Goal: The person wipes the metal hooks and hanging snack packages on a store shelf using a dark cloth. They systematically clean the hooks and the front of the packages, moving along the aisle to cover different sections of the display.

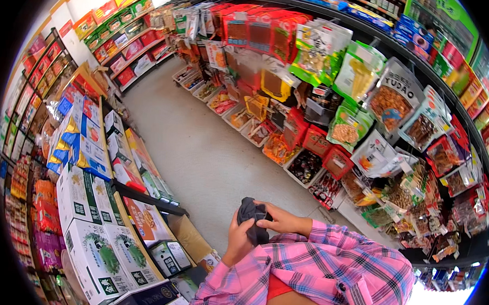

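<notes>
A bunched dark grey cloth [252,214] is held between both hands in front of my body, above the aisle floor. My left hand [239,236] grips its lower left side, with the thumb lying on top. From the right, my right hand [280,219] closes on the cloth, its thumb pointing toward the left one. The palms and some fingertips are hidden by the cloth. Both arms are in pink plaid sleeves.
Racks of hanging snack packets [345,132] run along the right, with white trays [305,167] of packets below. Stacked milk cartons [97,244] and an open cardboard box [189,236] stand at the left. The grey floor [180,129] of the aisle lies between.
</notes>
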The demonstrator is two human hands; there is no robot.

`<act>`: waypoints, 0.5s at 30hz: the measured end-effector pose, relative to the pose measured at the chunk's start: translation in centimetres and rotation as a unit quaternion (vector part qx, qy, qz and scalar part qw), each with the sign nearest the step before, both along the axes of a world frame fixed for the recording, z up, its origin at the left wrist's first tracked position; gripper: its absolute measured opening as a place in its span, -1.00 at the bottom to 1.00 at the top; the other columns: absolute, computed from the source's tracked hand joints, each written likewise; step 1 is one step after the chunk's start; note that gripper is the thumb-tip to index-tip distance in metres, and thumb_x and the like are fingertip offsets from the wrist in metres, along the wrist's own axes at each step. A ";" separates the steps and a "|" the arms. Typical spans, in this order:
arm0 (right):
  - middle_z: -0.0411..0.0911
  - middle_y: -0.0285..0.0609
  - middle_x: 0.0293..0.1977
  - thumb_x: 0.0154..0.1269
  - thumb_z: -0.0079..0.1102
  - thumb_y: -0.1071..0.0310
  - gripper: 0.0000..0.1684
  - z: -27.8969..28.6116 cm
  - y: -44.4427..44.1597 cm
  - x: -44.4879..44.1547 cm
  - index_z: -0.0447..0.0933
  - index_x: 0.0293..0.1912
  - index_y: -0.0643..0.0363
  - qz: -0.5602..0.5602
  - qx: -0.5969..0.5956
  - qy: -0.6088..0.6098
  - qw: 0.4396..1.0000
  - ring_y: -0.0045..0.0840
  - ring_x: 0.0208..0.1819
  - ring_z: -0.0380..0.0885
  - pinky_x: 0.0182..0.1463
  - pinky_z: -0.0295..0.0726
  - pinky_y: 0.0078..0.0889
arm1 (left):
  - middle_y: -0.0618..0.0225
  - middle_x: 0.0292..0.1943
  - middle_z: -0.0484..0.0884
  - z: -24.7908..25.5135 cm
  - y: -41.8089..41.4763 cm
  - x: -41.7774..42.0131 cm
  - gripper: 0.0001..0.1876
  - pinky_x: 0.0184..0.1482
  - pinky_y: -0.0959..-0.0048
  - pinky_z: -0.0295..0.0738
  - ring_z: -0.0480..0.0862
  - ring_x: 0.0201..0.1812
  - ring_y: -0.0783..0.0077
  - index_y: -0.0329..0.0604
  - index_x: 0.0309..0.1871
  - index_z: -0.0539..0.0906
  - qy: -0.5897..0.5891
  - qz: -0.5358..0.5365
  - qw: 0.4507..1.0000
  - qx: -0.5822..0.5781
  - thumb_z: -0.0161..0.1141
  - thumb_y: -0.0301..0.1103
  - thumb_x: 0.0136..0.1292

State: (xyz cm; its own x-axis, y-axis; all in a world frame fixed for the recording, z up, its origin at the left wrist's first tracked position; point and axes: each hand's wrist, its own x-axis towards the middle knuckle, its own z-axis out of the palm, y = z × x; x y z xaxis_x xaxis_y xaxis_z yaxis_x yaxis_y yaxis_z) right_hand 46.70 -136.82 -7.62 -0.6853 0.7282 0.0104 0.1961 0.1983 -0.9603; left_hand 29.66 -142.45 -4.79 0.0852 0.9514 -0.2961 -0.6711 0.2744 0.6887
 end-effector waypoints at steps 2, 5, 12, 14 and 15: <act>0.42 0.00 0.16 0.32 0.22 0.07 -0.22 1.1 2.7 -0.4 0.18 0.37 0.25 0.033 -0.014 -0.043 0.998 -0.33 0.18 0.43 0.27 0.37 -0.31 | 0.15 0.08 0.53 -0.9 1.9 -1.5 -0.60 0.09 0.39 0.53 0.62 0.01 0.32 -0.30 0.28 0.34 0.010 0.008 1.000 -0.009 -0.06 -0.51 0.38; 0.46 -0.06 0.09 0.32 0.23 0.11 -0.31 -1.3 8.1 0.2 0.27 0.32 0.20 0.059 -0.033 -0.043 0.997 -0.40 0.12 0.46 0.17 0.44 -0.34 | 0.17 0.03 0.59 -1.6 5.3 -2.8 -0.70 0.06 0.41 0.54 0.64 -0.01 0.36 -0.36 0.16 0.47 0.015 0.036 0.999 -0.011 -0.07 -0.46 0.43; 0.36 -0.08 0.21 0.35 0.18 0.31 -0.36 3.0 29.0 2.4 0.19 0.32 0.29 -0.229 0.067 0.029 0.971 -0.44 0.25 0.35 0.30 0.34 -0.37 | 0.24 -0.19 0.67 -3.0 16.7 -7.3 -0.54 -0.12 0.47 0.61 0.69 -0.24 0.44 -0.36 0.01 0.57 0.091 0.047 0.994 -0.031 -0.02 -0.04 0.46; 0.32 0.08 0.23 0.36 0.18 0.26 -0.29 4.6 37.1 2.4 0.12 0.36 0.29 -0.262 0.178 0.017 0.948 -0.33 0.25 0.40 0.27 0.41 -0.30 | 0.25 -0.18 0.66 -0.4 21.1 -8.1 -0.55 -0.12 0.46 0.60 0.68 -0.21 0.44 -0.35 0.00 0.56 0.061 0.093 0.994 -0.026 -0.01 -0.05 0.46; 0.42 -0.02 0.08 0.35 0.19 0.23 -0.34 7.2 40.6 1.0 0.19 0.30 0.29 -0.300 0.207 -0.002 0.931 -0.39 0.13 0.46 0.19 0.44 -0.33 | 0.26 -0.18 0.66 0.3 23.2 -8.7 -0.56 -0.12 0.46 0.60 0.68 -0.21 0.44 -0.34 -0.01 0.56 0.035 0.119 0.992 -0.029 -0.01 -0.06 0.46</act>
